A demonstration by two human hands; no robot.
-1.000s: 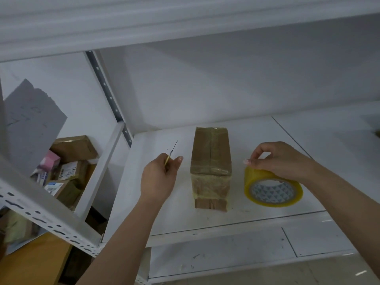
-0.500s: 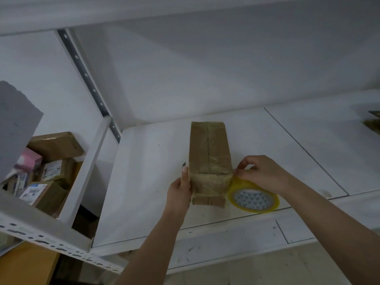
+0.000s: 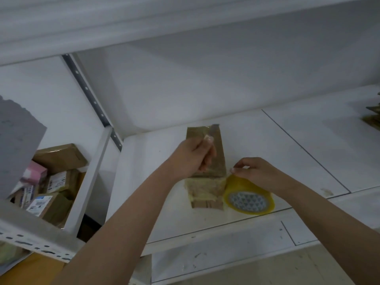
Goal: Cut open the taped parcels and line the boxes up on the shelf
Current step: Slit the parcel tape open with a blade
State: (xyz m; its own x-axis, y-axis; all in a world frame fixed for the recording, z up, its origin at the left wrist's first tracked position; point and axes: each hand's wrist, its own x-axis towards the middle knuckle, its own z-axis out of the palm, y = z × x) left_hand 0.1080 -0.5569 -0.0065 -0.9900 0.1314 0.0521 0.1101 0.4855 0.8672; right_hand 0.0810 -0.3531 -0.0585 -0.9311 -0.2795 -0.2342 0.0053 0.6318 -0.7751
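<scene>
A brown cardboard parcel, wrapped in clear tape, lies on the white shelf with one end toward me. My left hand hovers over its top and grips a thin cutter, blurred, with the tip near the parcel's far end. A yellow tape roll stands on edge against the parcel's right front corner. My right hand pinches the top of that roll, next to the parcel's edge.
Several cardboard parcels with labels are piled lower left, beyond a perforated shelf upright. Another brown box shows at the right edge of the shelf. An upper shelf board hangs overhead.
My left hand moved from the parcel's left side up over its top, carrying the cutter. My right hand and the tape roll stayed against the parcel's right corner.
</scene>
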